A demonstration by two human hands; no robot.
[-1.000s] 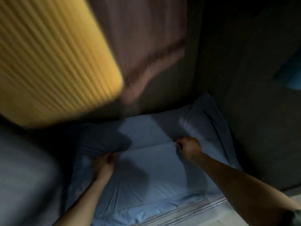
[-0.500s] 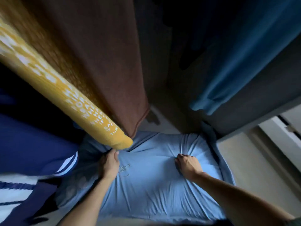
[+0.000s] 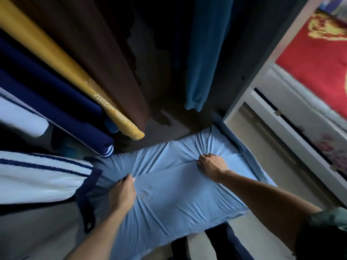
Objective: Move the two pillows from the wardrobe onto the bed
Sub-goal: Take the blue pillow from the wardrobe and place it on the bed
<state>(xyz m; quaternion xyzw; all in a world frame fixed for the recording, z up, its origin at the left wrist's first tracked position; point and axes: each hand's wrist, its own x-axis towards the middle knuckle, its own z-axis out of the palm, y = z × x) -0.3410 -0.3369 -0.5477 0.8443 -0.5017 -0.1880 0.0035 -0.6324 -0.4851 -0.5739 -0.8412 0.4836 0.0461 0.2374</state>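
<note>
A light blue pillow [image 3: 174, 199] lies at the bottom of the open wardrobe, its near end sticking out past the wardrobe's front. My left hand [image 3: 123, 193] is clenched on a bunch of its cover near the left side. My right hand [image 3: 211, 165] grips a fistful of the cover toward the far right, with creases fanning out from it. A darker blue edge [image 3: 242, 147], perhaps a second pillow underneath, shows along the right side. The bed is not in view.
Hanging clothes crowd the wardrobe above the pillow: a yellow garment [image 3: 62, 66], a brown one [image 3: 105, 59], a teal one [image 3: 201, 59], navy ones and a white striped one [image 3: 37, 175] at the left. The wardrobe's right wall [image 3: 262, 59] and a red patterned cloth [image 3: 317, 59] stand at the right.
The pillow has come toward me and out of the wardrobe with both hands still gripping it. My view has pulled back and swung right, so the red cloth now shows.
</note>
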